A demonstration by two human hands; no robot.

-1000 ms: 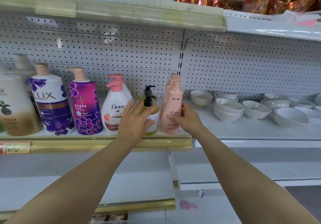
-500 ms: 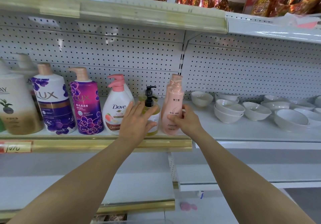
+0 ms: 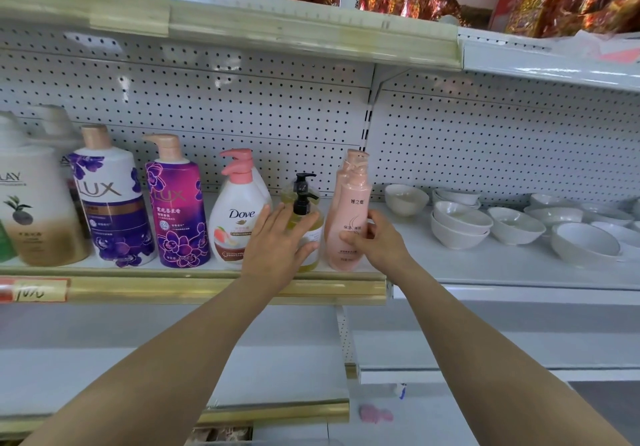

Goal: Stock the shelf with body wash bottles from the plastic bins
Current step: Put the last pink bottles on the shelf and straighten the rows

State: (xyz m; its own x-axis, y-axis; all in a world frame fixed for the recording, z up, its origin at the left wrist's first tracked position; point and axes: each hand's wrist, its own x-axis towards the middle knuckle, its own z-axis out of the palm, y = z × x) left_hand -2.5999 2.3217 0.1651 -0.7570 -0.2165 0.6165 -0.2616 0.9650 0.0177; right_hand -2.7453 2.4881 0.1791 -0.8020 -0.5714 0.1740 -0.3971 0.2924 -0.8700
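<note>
The shelf [image 3: 173, 286] with the gold front strip carried a row of bottles, all standing upright with their long axes vertical and their printed labels turned out toward the aisle. At the right end of that row stood the pink bottle [image 3: 351, 199], cap up, close to the front edge, with a second one of the same kind right behind it. The right hand [image 3: 377, 243] gripped it low on the body, thumb across the front and fingers curled round its right side. Just to its left was the yellow pump bottle [image 3: 311, 255], its black pump head on top with the spout pointing to the right, and another like it stood behind. The left hand [image 3: 277, 241] lay flat against the front of that bottle, fingers straight and spread, grasping nothing. Further left came the Dove bottle [image 3: 235, 224] with its pink pump, the purple Lux bottle [image 3: 178, 213], the white Lux bottle [image 3: 110, 199] and a blurred cream bottle [image 3: 38, 210] at the edge of view. On the neighbouring white shelf to the right sat white bowls [image 3: 460, 218], some stacked, well apart from the bottles.
</note>
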